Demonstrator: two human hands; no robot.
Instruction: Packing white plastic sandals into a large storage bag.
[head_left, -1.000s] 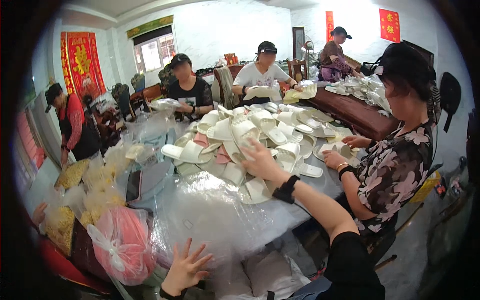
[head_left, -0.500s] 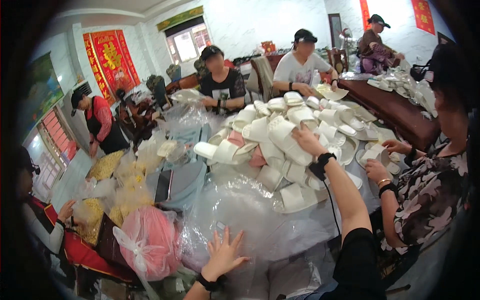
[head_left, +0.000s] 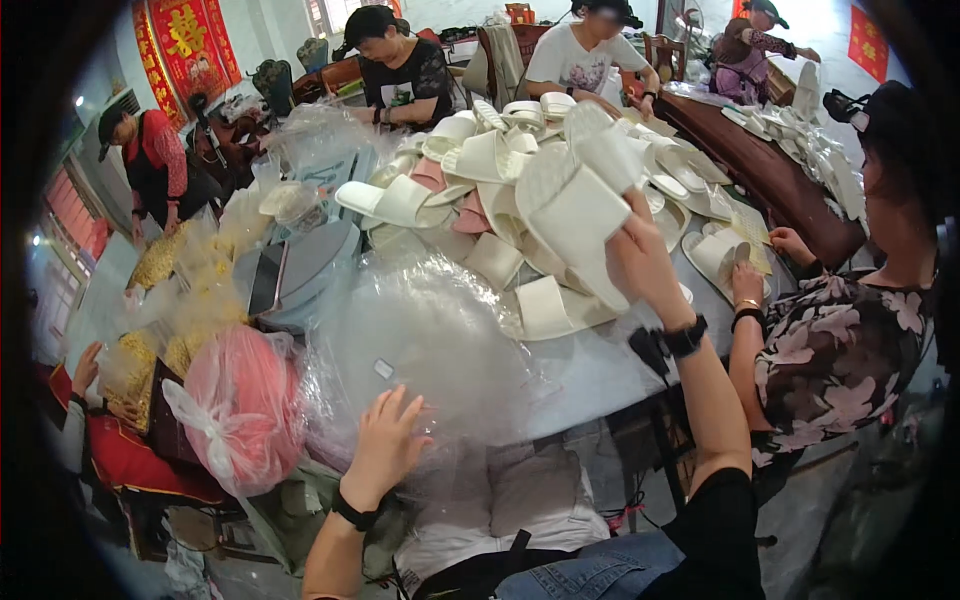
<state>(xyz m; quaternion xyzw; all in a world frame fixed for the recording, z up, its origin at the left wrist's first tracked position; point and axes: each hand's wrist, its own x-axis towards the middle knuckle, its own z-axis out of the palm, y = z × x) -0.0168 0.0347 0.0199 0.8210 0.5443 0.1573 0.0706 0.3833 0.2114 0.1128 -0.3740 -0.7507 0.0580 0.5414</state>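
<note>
Gripped in my right hand (head_left: 648, 258) is a white slipper (head_left: 575, 225), raised in front of the heap with its open toe pointing away from me. Another white slipper (head_left: 605, 145) overlaps behind it; I cannot tell whether the same hand holds that one too. My left hand (head_left: 388, 440) is open with fingers apart, at the near edge of a stack of clear plastic bags (head_left: 400, 310). A small white label (head_left: 383, 369) lies on the plastic just beyond its fingertips. The heap of white slippers (head_left: 480, 160) covers the table's middle, with a few pink pieces (head_left: 472, 213) among it.
A knotted bag of pink items (head_left: 245, 400) stands left of the plastic. Beyond it are bags of yellowish small pieces (head_left: 130, 375) and a grey-blue stool-like piece (head_left: 315, 265). At right, a co-worker's hand (head_left: 745, 280) handles a slipper; other people work around the table.
My right hand has lifted the slipper from the heap and drawn it nearer. My left hand has shifted left along the plastic. The view has tilted downward.
</note>
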